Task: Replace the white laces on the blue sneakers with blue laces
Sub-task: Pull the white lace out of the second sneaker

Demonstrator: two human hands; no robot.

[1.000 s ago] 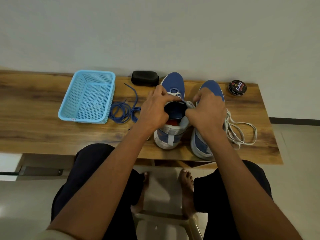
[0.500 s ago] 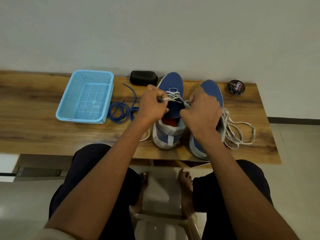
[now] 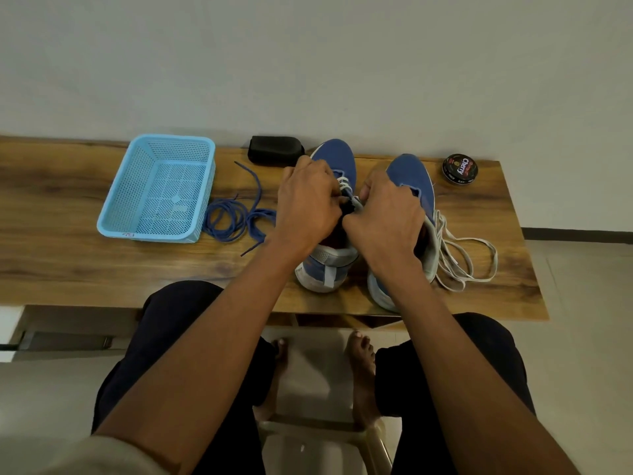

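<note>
Both hands, left [image 3: 308, 204] and right [image 3: 383, 217], pinch the flat white cotton lace [image 3: 343, 182] on the left of 2 blue canvas sneakers [image 3: 334, 166] on the wooden bench [image 3: 68, 262]. It looks limp and light (best gripped near an eyelet).

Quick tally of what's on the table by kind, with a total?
Blue sneakers: 2, left one, right one
Loose white lace piles: 1
Blue lace bundles: 1
Light blue baskets: 1
Black cases: 1
Polish tins: 1
Total: 7
</note>
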